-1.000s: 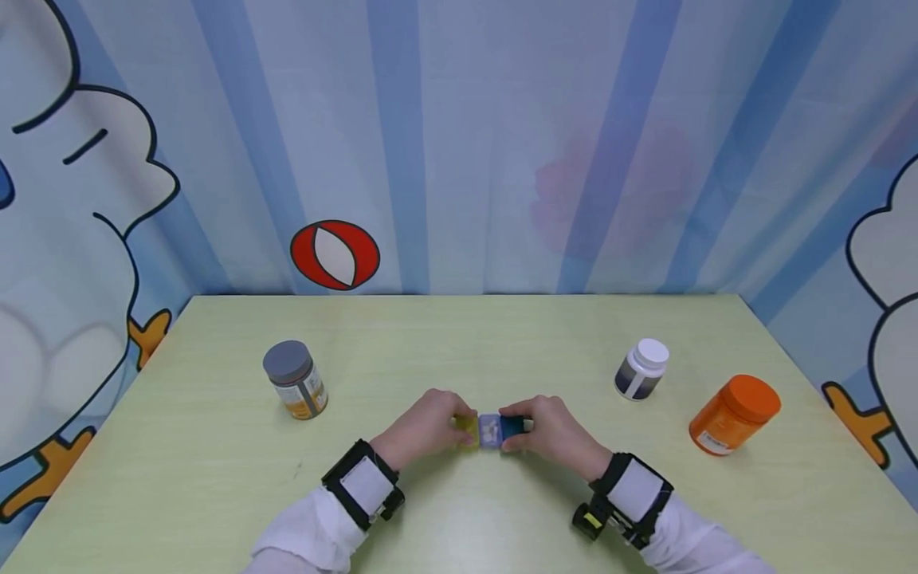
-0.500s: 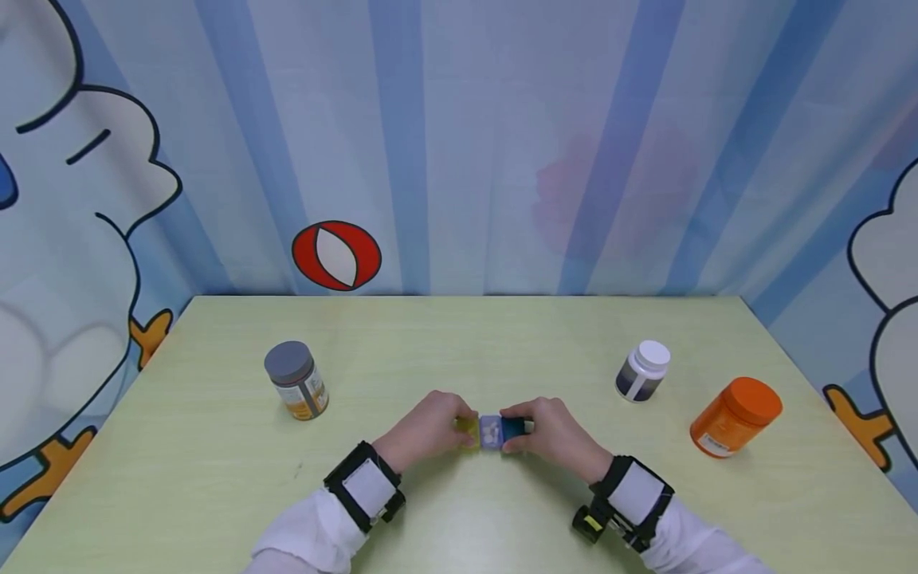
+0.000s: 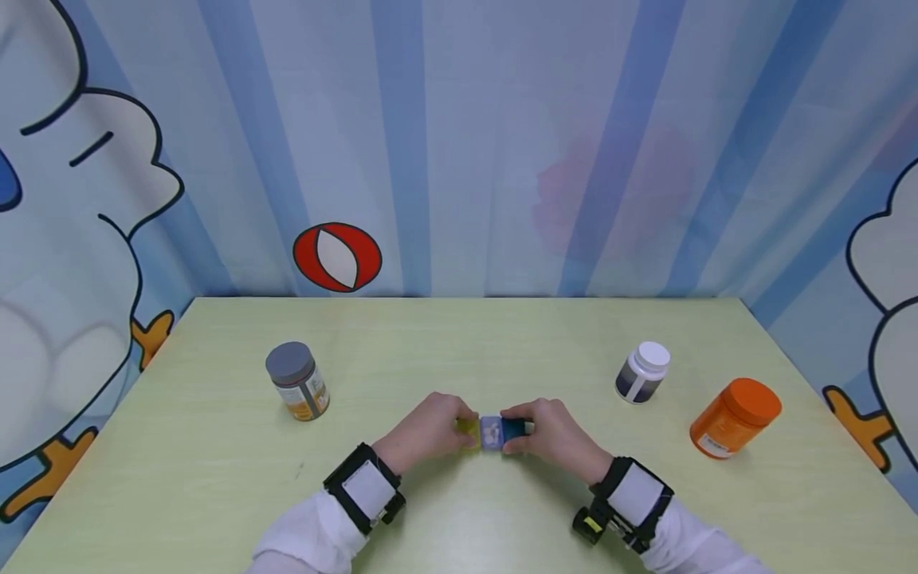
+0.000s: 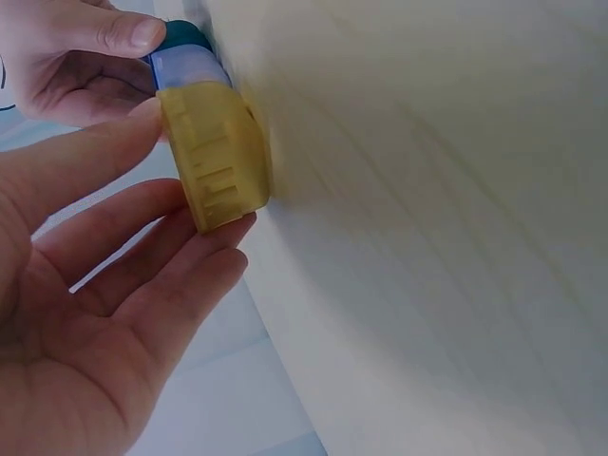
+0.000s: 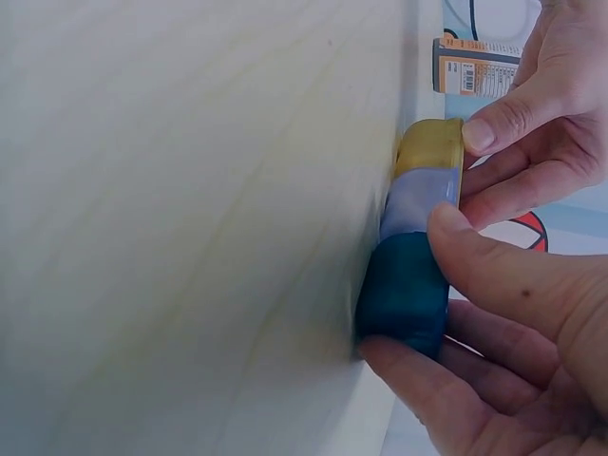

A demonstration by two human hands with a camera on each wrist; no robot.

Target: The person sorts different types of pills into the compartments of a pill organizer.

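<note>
A small pill organizer (image 3: 491,433) with yellow, purple and teal compartments lies at the table's middle, between both hands. Pale shapes show through its purple section in the head view. My left hand (image 3: 430,426) pinches the yellow end (image 4: 223,157), thumb on one side and fingertips on the other. On the opposite side, my right hand (image 3: 551,434) pinches the teal end (image 5: 404,293) between thumb and fingers. From the right wrist view the organizer's base sits close over the tabletop. Fingers cover parts of both end compartments.
To the left stands a grey-lidded bottle (image 3: 296,381). At the right are a white-capped bottle (image 3: 642,371) and a larger orange jar (image 3: 735,417). The pale wooden table (image 3: 473,335) ends at a blue striped curtain (image 3: 459,143) with cartoon prints.
</note>
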